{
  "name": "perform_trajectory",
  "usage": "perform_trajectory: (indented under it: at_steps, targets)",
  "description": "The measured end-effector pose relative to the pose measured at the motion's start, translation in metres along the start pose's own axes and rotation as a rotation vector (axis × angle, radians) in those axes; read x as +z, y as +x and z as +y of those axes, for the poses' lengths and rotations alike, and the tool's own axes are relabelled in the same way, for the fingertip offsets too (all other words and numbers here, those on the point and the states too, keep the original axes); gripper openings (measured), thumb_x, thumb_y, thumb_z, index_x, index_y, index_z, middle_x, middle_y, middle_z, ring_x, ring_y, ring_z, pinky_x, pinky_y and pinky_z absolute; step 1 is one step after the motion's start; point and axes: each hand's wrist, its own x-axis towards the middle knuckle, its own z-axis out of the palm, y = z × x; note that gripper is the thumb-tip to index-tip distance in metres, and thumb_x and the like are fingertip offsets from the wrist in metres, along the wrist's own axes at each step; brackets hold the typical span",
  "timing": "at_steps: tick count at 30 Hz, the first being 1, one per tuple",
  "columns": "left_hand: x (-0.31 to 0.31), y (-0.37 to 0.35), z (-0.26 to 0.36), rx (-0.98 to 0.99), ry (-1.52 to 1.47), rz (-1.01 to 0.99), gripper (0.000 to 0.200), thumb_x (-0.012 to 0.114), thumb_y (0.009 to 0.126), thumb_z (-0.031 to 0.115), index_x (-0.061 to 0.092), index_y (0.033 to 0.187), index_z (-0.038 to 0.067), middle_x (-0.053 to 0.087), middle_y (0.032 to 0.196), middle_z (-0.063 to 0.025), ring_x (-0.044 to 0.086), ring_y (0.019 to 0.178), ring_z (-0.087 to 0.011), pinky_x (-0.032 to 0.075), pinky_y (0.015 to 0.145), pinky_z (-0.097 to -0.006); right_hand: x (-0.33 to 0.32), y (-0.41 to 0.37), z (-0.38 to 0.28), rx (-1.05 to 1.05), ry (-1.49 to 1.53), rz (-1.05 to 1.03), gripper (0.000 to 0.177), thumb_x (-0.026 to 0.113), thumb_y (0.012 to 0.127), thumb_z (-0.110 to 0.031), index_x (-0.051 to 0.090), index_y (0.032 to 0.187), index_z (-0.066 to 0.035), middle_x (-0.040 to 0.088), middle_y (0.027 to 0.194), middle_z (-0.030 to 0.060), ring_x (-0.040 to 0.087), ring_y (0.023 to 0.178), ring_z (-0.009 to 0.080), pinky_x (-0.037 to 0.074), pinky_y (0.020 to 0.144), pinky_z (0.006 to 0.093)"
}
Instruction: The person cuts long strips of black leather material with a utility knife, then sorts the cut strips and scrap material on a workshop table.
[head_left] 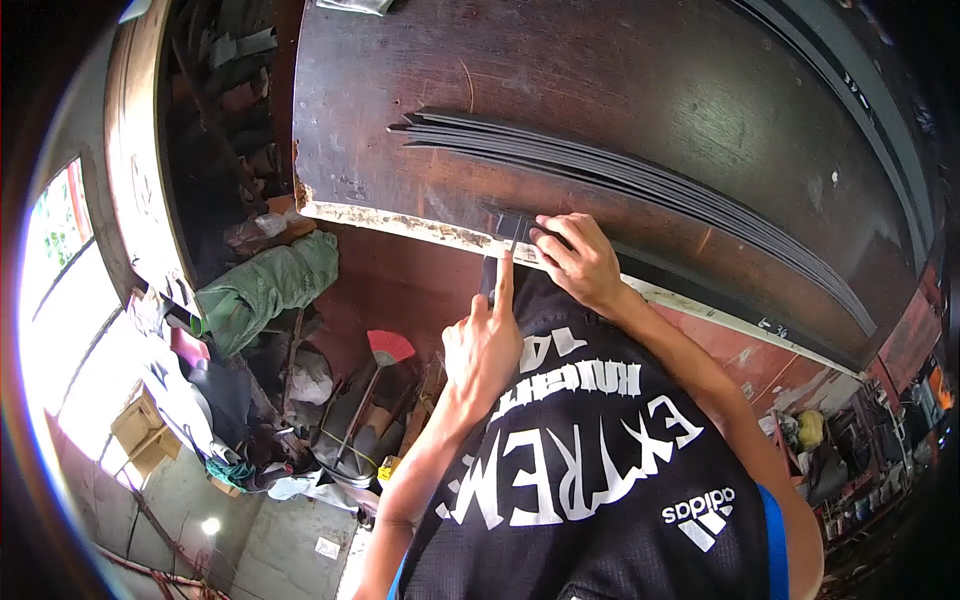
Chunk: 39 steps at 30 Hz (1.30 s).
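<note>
My left hand point(484, 350) is at the table's near edge, its index finger stretched up and the other fingers curled round a dark, narrow tool point(488, 276). The tool looks like a knife, but its form is mostly hidden. A thin, blade-like line rises by the fingertip over the end of a black strip point(512, 224). With bent fingers, my right hand point(582, 262) presses and grips this strip just right of that spot. The strip runs along the table edge to the right, passing beneath my hand. Beyond both hands lies a bundle of dark grey strips point(600, 165).
The dark wooden table point(650, 70) has a worn, pale front edge. Longer black strips point(850, 85) lie along its far right side. Below left are a green sack point(275, 290), a red brush-like item point(389, 347) and a cardboard box point(145, 430). Cluttered shelves point(870, 470) stand at right.
</note>
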Motion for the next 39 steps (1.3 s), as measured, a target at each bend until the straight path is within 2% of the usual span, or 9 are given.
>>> perform_trajectory:
  at_steps: [8,10,16,17,19,21,27,29,39]
  targets:
    - [-0.006,0.0,0.004,-0.049,0.005,-0.097,0.077,0.058,0.083,0.004,0.03,0.153,0.016,0.059,0.07,-0.0146,0.062,0.052,-0.0331,0.052,0.049,-0.0445,0.001,0.002,-0.002,0.036,0.05,0.018,0.025,0.076,0.072,-0.003,0.069,0.097,-0.003,0.066,0.106,0.0086,0.064,0.093,0.0251,0.052,0.084,0.0378]
    - [-0.006,0.003,0.003,-0.059,-0.051,-0.17,0.089,0.059,0.077,0.006,0.02,0.156,0.018,0.062,0.08,-0.0206,0.065,0.057,-0.0377,0.052,0.051,-0.049,0.0,0.003,-0.002,0.045,0.049,0.018,0.025,0.076,0.072,-0.003,0.069,0.096,-0.003,0.066,0.106,0.0085,0.064,0.093,0.0252,0.052,0.084,0.038]
    - [-0.011,0.007,0.007,-0.059,-0.032,-0.212,0.09,0.06,0.076,0.007,0.02,0.156,0.017,0.062,0.082,-0.0226,0.065,0.059,-0.0389,0.053,0.054,-0.0503,-0.004,0.007,-0.004,0.052,0.087,0.036,0.021,0.073,0.076,-0.006,0.069,0.097,-0.002,0.064,0.105,0.008,0.061,0.094,0.0243,0.052,0.086,0.0353]
    - [-0.011,0.007,0.008,-0.061,-0.03,-0.216,0.09,0.06,0.076,0.007,0.02,0.156,0.017,0.062,0.082,-0.0226,0.065,0.059,-0.0389,0.053,0.054,-0.0503,-0.002,0.006,-0.003,0.037,0.083,0.04,0.022,0.073,0.076,-0.006,0.069,0.096,-0.002,0.064,0.105,0.0076,0.061,0.094,0.0239,0.051,0.086,0.0348]
    - [-0.01,0.008,0.009,-0.032,0.043,-0.141,0.08,0.058,0.082,0.005,0.025,0.154,0.016,0.058,0.07,-0.017,0.062,0.052,-0.0349,0.052,0.049,-0.0464,-0.001,0.005,-0.002,0.026,0.082,0.046,0.022,0.073,0.075,-0.006,0.069,0.096,-0.002,0.064,0.105,0.0073,0.061,0.095,0.0236,0.051,0.086,0.0343]
    - [-0.012,0.009,0.01,-0.031,0.053,-0.146,0.08,0.058,0.082,0.005,0.025,0.154,0.016,0.058,0.069,-0.0169,0.062,0.051,-0.0346,0.052,0.05,-0.0463,-0.001,0.006,-0.002,0.027,0.077,0.045,0.021,0.077,0.075,-0.006,0.069,0.094,-0.002,0.066,0.105,0.0069,0.061,0.092,0.0239,0.052,0.084,0.0344]
    - [-0.022,0.013,0.013,-0.017,0.073,-0.171,0.079,0.058,0.082,0.004,0.027,0.154,0.015,0.058,0.068,-0.0165,0.061,0.051,-0.0331,0.052,0.05,-0.0455,-0.002,0.004,-0.001,0.032,0.092,0.035,0.019,0.076,0.076,-0.007,0.069,0.094,-0.002,0.067,0.105,0.0065,0.06,0.092,0.0235,0.052,0.085,0.034]
    - [-0.029,0.018,0.014,-0.046,0.04,-0.344,0.088,0.06,0.078,0.008,0.019,0.156,0.013,0.062,0.084,-0.0242,0.066,0.063,-0.0397,0.053,0.059,-0.0519,-0.001,0.004,-0.001,0.039,0.1,0.027,0.02,0.076,0.076,-0.008,0.069,0.094,-0.002,0.067,0.105,0.0064,0.06,0.091,0.0235,0.051,0.086,0.0339]
    - [-0.045,0.033,0.025,0.017,0.167,-0.376,0.075,0.056,0.083,0.01,0.026,0.151,0.002,0.065,0.081,-0.0245,0.067,0.065,-0.0378,0.054,0.06,-0.0489,-0.003,0.005,0.001,0.031,0.091,0.009,0.024,0.071,0.073,-0.006,0.07,0.097,-0.002,0.065,0.105,0.0047,0.058,0.085,0.0186,0.05,0.078,0.0297]
